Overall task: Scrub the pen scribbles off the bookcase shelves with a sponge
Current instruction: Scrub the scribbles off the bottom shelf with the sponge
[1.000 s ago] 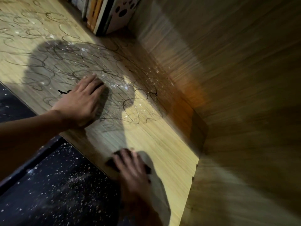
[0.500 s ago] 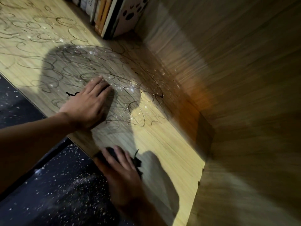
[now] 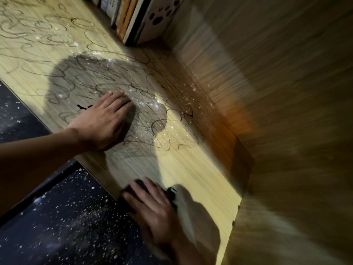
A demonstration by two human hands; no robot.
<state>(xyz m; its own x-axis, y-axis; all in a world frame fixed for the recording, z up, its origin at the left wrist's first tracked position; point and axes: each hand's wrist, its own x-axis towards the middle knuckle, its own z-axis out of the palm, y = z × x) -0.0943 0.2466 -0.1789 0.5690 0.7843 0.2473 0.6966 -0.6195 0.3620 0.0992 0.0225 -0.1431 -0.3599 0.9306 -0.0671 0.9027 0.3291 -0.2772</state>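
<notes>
Floor (image 3: 63,230): dark, speckled with white flecks, visible at the lower left; a paler dusty patch lies near the middle of it. A dark strip (image 3: 38,192) runs diagonally across the floor.

Side panel (image 3: 277,92): wood grain, upright, filling the right side; blurred. An orange glow shows low on it at the corner.

Books (image 3: 133,20): a row standing upright at the top, against the panel corner; the outermost cover is white with dark spots.

Light: one bright warm pool falls across the middle, with rounded shadows within it; surroundings dim.
</notes>
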